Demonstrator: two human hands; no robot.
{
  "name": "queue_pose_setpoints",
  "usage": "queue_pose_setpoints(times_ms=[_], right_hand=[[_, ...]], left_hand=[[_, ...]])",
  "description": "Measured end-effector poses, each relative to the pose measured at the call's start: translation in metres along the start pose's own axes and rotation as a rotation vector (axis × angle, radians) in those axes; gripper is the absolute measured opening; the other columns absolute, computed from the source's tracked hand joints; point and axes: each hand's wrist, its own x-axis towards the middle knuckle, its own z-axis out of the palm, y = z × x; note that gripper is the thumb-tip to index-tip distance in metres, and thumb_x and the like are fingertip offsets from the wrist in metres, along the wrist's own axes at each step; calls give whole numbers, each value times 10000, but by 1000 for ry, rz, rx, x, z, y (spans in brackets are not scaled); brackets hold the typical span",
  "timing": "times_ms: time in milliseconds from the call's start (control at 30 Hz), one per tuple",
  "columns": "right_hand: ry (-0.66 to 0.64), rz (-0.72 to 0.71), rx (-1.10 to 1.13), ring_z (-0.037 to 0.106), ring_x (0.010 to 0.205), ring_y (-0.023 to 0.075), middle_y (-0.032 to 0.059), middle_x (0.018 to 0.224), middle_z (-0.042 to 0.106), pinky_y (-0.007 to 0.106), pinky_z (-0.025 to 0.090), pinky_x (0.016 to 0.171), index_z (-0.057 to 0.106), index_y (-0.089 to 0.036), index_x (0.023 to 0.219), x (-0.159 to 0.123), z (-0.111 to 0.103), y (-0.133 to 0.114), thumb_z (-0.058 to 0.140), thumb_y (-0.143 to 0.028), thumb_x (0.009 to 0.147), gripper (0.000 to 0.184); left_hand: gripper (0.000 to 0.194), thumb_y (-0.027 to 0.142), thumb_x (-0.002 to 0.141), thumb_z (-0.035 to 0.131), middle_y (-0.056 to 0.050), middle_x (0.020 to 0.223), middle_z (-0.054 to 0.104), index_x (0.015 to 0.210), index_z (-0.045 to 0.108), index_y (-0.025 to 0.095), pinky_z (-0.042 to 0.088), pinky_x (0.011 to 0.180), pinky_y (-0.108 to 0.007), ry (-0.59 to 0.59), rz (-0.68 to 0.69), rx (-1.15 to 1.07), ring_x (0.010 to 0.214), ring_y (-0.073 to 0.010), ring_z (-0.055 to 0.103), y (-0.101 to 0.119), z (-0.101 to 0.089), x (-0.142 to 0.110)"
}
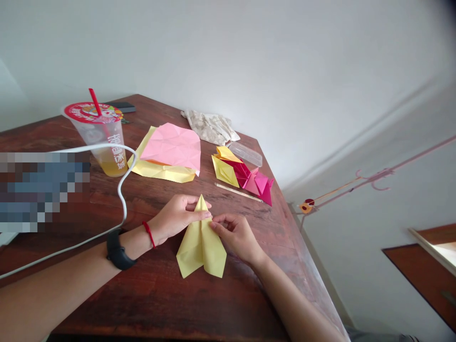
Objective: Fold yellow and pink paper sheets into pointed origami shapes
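A yellow sheet of folded paper (201, 247), pointed at the top and split into two flaps at the bottom, is between my hands over the wooden table. My left hand (178, 216) grips it near the tip, thumb across the front and fingers behind. On its right edge, my right hand (237, 235) pinches the paper between thumb and bent fingers. A dark band and a red string bracelet circle my left wrist. Beyond my hands lie creased pink paper (173, 145) on yellow sheets (167, 172), and several folded paper pieces (245, 173) in yellow, red and pink.
A plastic drink cup (99, 137) with a red straw stands at the left. A white cable (123, 194) loops across the table (149, 294) beside a blurred-out area. A thin stick (238, 192), clear plastic case (246, 154) and patterned cloth (210, 127) lie farther back.
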Motion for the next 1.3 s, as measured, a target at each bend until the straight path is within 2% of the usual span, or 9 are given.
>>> queue_pose_setpoints(times_ms=[167,267,667,933,1200,1300], right_hand=[[14,-29,-59,603,616,139,38,746,728,247,469,553,736,-168,805,1,-1,-2,777,-527,801,361],[13,-25,-94,598,603,141,34,723,719,247,453,533,736,-170,794,1,0,-4,774,-511,805,344],[-29,-99,-112,591,644,139,42,774,727,248,433,565,739,-162,833,1,-3,-1,719,-475,871,315],[-36,-123,-100,574,636,140,48,770,729,250,426,555,752,-163,831,1,-2,-2,706,-482,878,326],[-20,-133,-86,554,603,129,30,719,709,247,414,547,752,-168,792,2,-1,0,729,-469,863,310],[-17,-130,-85,549,600,128,29,711,705,245,412,545,756,-167,789,2,-1,-1,737,-449,853,290]], left_hand=[[289,414,758,813,-89,846,788,864,780,147,510,699,-278,10,56,-4,815,-246,719,2,2,-1],[288,437,810,765,-108,894,798,846,773,151,528,758,-299,69,84,-19,865,-258,727,5,3,-1],[318,374,766,828,-169,1031,794,936,787,109,557,837,-362,115,24,-132,1069,-329,719,12,1,-2],[375,402,734,832,-161,1040,795,973,759,122,566,672,-313,140,-42,-177,892,-281,743,10,1,-4],[387,479,848,699,-171,1066,787,1005,729,126,588,654,-320,114,-131,-189,880,-265,751,16,-6,3],[398,473,825,741,-163,1055,788,1027,729,131,590,658,-321,116,-114,-145,843,-246,740,16,-7,3]])
